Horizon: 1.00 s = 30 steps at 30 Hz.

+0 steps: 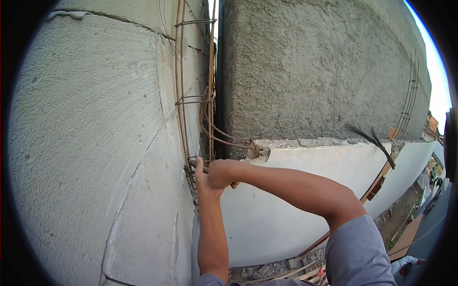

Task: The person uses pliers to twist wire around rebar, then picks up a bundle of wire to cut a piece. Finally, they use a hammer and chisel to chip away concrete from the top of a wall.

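My left hand (202,178) is at the foot of an upright rebar cage (180,95), its thumb pointing up against the rods and its other fingers hidden. Crossing over that wrist, my right hand (221,174) is curled into a fist. A short dark grey piece (205,169) shows between the two hands, too covered to name. Square stirrups (195,100) tie the cage's rusty rods together. Just above my hands, bent rebar (234,143) curves out of the cage into the broken end of a white wall.
A pale block wall (95,119) rises close on the left. Rough grey plaster (310,71) stands behind the white wall (286,200). A bundle of dark wire (374,140) hangs over its top. Rubble and wooden strips (300,271) lie below; another person (405,267) is at lower right.
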Available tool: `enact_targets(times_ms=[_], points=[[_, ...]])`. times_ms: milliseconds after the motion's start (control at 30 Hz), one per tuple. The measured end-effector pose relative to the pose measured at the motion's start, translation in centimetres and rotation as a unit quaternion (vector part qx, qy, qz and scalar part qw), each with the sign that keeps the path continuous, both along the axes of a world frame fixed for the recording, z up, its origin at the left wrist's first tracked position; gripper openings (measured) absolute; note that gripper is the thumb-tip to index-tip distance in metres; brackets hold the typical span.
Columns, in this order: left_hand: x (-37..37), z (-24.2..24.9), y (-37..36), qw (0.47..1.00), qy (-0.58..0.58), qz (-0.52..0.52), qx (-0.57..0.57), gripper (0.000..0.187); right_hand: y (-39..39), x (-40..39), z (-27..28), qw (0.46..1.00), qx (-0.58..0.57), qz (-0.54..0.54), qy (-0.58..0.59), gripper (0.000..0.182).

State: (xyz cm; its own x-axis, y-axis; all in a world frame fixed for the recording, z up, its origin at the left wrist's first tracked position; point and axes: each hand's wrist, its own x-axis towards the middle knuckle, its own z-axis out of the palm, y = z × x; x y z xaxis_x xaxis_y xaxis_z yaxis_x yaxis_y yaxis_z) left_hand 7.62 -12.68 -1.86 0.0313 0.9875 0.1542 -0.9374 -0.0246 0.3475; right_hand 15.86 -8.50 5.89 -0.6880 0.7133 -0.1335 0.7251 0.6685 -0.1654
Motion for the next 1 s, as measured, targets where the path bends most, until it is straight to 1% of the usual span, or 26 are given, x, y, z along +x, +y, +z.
enact_targets(times_ms=[33, 67, 133, 200, 233, 267, 300, 333, 400, 433, 500, 533, 567, 600, 633, 667, 700, 800, 833, 933, 967, 1000], points=[[-1.0, -2.3, 1.7, 0.998, -0.026, 0.056, 0.000, 0.065, 1.0, 0.4, 2.5, 0.973, -0.214, -0.060, 0.068, 0.018], [-1.1, -2.1, 1.3, 0.997, -0.049, 0.066, -0.009, 0.057, 1.3, 1.0, 3.1, 0.891, -0.420, -0.119, 0.127, 0.019], [-0.6, -2.7, 2.5, 0.995, -0.091, 0.045, 0.015, 0.041, 1.3, 3.0, 1.4, 0.862, -0.467, -0.093, 0.173, 0.016], [0.2, -4.1, 4.5, 0.992, -0.103, 0.079, 0.002, 0.029, 1.2, 3.9, 1.4, 0.866, -0.438, -0.149, 0.186, 0.022], [0.0, -4.4, 4.7, 0.992, -0.102, 0.071, -0.013, 0.026, 0.1, 4.0, 1.8, 0.926, -0.321, -0.131, 0.149, 0.026], [-0.1, -4.4, 5.0, 0.993, -0.097, 0.060, -0.024, 0.022, -0.4, 4.2, 2.1, 0.968, -0.193, -0.110, 0.115, 0.030], [-0.1, -3.7, 4.9, 0.989, -0.085, 0.095, -0.068, 0.025, 0.0, 4.5, 1.3, 0.999, -0.003, -0.003, 0.051, 0.032], [-0.2, -3.6, 4.8, 0.991, -0.078, 0.093, -0.063, 0.025, -1.1, 4.4, 1.5, 0.996, 0.076, 0.029, 0.034, 0.034], [-0.6, -3.9, 4.5, 0.993, -0.059, 0.085, -0.059, 0.024, -3.6, 4.3, 1.6, 0.969, 0.227, 0.092, 0.004, 0.040], [-0.7, -3.3, 3.7, 0.995, -0.018, 0.094, -0.032, 0.031, -4.1, 3.8, 0.2, 0.956, 0.278, 0.088, -0.015, 0.032], [-1.7, -3.8, 3.3, 0.999, -0.037, 0.003, 0.009, 0.037, -3.7, 1.2, -2.3, 0.958, 0.287, 0.011, 0.010, 0.028], [-1.9, -3.2, 2.6, 0.997, -0.049, -0.042, 0.035, 0.040, -3.5, 0.3, -2.5, 0.954, 0.297, -0.028, 0.020, 0.026], [-1.5, -2.5, 1.7, 1.000, -0.020, 0.011, -0.009, 0.047, -2.6, 1.0, -1.6, 0.961, 0.252, 0.100, -0.043, 0.018], [-1.2, -1.8, 1.2, 0.999, -0.040, 0.031, -0.013, 0.047, -0.7, 1.2, 0.2, 0.999, 0.016, 0.033, 0.039, 0.019], [-0.9, -1.5, 0.7, 0.997, -0.061, 0.049, -0.021, 0.047, 1.6, 1.3, 2.1, 0.966, -0.225, -0.040, 0.117, 0.019], [-0.6, -1.4, 0.5, 0.994, -0.079, 0.065, -0.029, 0.047, 2.4, 1.5, 3.2, 0.865, -0.450, -0.113, 0.189, 0.021], [-0.7, -2.2, 1.8, 0.994, -0.091, 0.061, 0.024, 0.040, 0.3, 2.1, 4.5, 0.912, -0.362, -0.104, 0.161, 0.027], [0.1, -2.1, 3.2, 0.997, -0.043, 0.065, 0.026, 0.032, -1.2, 3.5, 2.7, 0.914, -0.326, -0.132, 0.200, 0.033], [0.8, -1.6, 2.3, 0.997, -0.029, 0.063, 0.033, 0.030, -1.9, 4.0, 2.9, 0.926, -0.302, -0.133, 0.182, 0.032], [3.0, -1.9, -0.7, 0.998, 0.007, 0.036, 0.057, 0.030, -3.4, 7.4, 2.3, 0.917, -0.325, -0.116, 0.199, 0.031], [3.8, -2.8, -1.7, 0.996, 0.033, 0.025, 0.074, 0.031, -4.0, 9.0, 1.2, 0.905, -0.346, -0.108, 0.225, 0.031], [5.0, -3.2, -2.9, 0.994, 0.076, 0.041, 0.073, 0.033, -4.6, 10.7, -0.5, 0.890, -0.368, -0.100, 0.249, 0.032]])
